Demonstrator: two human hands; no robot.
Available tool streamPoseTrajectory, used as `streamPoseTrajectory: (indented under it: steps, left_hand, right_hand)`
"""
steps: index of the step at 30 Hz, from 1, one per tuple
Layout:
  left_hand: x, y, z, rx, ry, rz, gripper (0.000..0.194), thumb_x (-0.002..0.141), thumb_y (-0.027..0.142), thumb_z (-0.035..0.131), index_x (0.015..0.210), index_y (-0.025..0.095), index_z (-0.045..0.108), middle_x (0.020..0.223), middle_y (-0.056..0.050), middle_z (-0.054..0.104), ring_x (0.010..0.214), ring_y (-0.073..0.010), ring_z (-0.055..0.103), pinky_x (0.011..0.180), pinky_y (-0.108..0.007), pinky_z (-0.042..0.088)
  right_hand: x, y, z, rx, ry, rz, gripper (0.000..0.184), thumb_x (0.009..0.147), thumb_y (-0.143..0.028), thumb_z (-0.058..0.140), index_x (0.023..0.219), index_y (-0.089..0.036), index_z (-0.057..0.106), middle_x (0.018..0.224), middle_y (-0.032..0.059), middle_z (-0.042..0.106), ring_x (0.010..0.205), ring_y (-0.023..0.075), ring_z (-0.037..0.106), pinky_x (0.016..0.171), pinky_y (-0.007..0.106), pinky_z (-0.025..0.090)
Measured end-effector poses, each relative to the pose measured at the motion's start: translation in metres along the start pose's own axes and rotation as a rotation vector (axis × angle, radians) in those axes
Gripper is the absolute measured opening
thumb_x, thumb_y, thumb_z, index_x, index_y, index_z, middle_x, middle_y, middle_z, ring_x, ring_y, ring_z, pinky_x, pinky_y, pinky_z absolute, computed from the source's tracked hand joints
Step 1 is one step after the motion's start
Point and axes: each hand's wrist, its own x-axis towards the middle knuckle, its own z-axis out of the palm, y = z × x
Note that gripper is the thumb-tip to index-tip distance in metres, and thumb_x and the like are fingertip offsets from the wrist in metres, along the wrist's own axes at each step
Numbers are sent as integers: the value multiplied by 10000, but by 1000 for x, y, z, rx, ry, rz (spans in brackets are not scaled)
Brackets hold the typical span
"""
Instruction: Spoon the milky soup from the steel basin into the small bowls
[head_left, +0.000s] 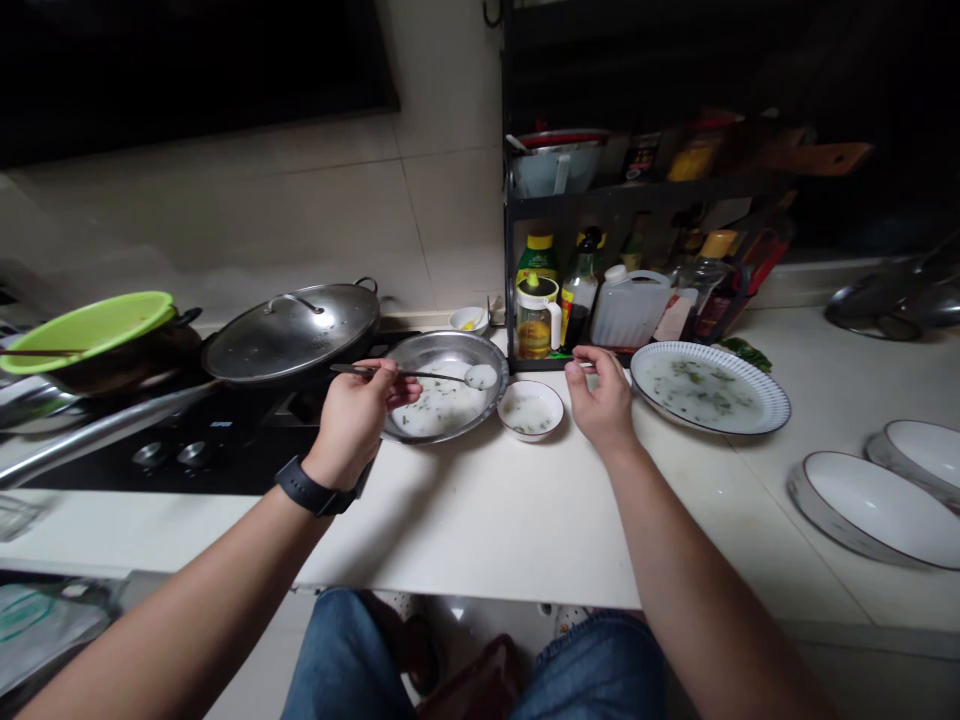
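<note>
Left hand point(360, 422) clamped on a metal spoon point(420, 376), long axis pointing right, its bowl over a steel plate point(495, 405) holding porridge point(439, 410). Right hand point(600, 402) curled, grip unclear, just right of a small white bowl point(553, 395).

This is a home kitchen: I'm standing at a white counter point(510, 530) with a black hob point(187, 450) set into it, a lidded steel wok point(291, 330) on top and pale wall tiles point(300, 220) behind. A black shelf rack point(645, 195) holds everyday cooking oil and sauce bottles point(577, 310) — and a steel dish of soupy food point(450, 345) sits out.
</note>
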Motion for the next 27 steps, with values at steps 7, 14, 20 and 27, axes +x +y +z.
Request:
streamPoseTrajectory:
  steps: [7,14,20,27]
  left_hand:
    - [-17,0,27,-37,-105,-54,235,893,321,728,931,129,597,747,-87,723,703,-221,763,746,-399,668]
    - [-38,-23,46,38,-241,-18,338,863,425,764,1002,161,603,770,-57,728,674,-222,748,712,-395,645]
    - [-57,-25,33,417,-526,410,167,941,322,670,1063,226,732,971,-107,783,908,-256,759,848,-371,609]
    - [-61,-22,15,515,-533,661,184,951,234,635,1111,217,725,1014,-119,795,920,-242,774,849,-348,601]
  right_hand:
    - [0,-1,-1,0,7,12,319,994,-480,561,1117,-202,656,1108,147,726,981,278,685,835,452,587]
    - [1,-1,-1,5,7,4,326,998,-490,553,1128,-207,649,1119,144,723,1009,279,686,836,451,595]
    - [1,0,-1,-7,9,-6,323,1004,-493,551,1135,-215,649,1122,142,725,1009,276,690,838,446,599]
    - [1,0,0,3,17,-11,311,1000,-482,555,1123,-213,649,1115,141,723,1009,280,692,821,444,600]
